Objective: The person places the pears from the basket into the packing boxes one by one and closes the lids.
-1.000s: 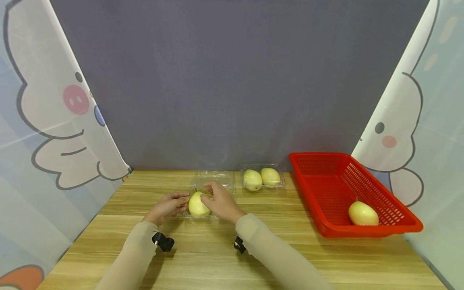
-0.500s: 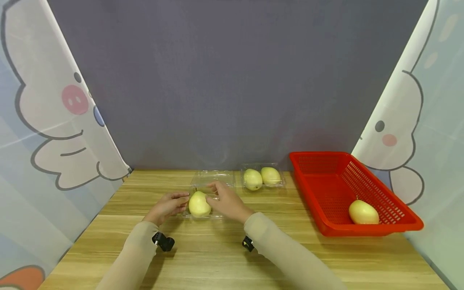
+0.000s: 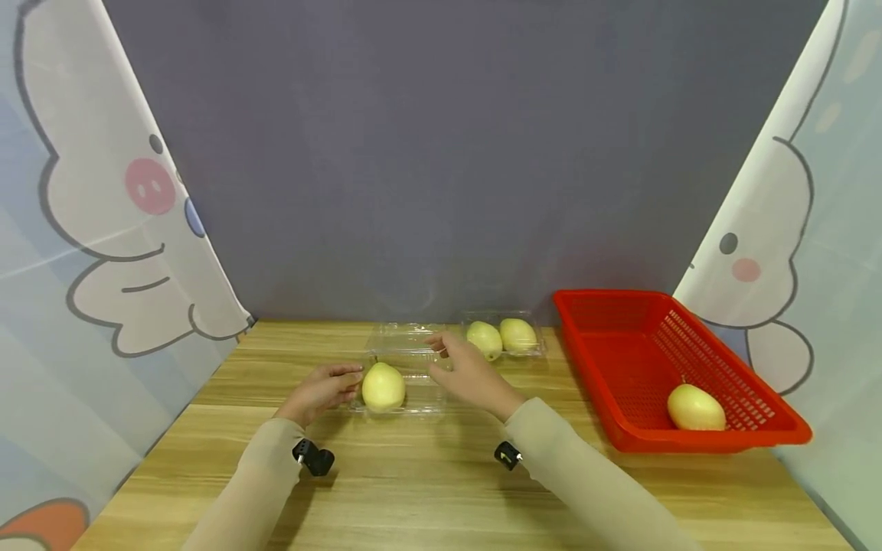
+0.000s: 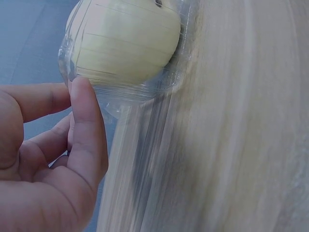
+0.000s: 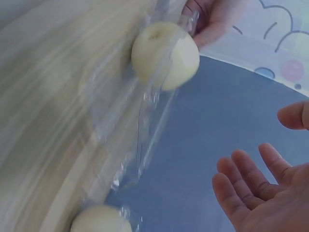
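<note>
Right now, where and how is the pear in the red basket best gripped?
Probably round the pear's broad middle, from above with the right hand: the near wall of the red basket hides its lower edge, while its upper side lies exposed.

Cannot read any lettering, label, brand or number here, making out only a pale mark point(image 3: 506, 457), too small to decipher, on the black right-wrist camera point(image 3: 511, 453), right of the left hand's point(image 3: 320, 393) grip.
</note>
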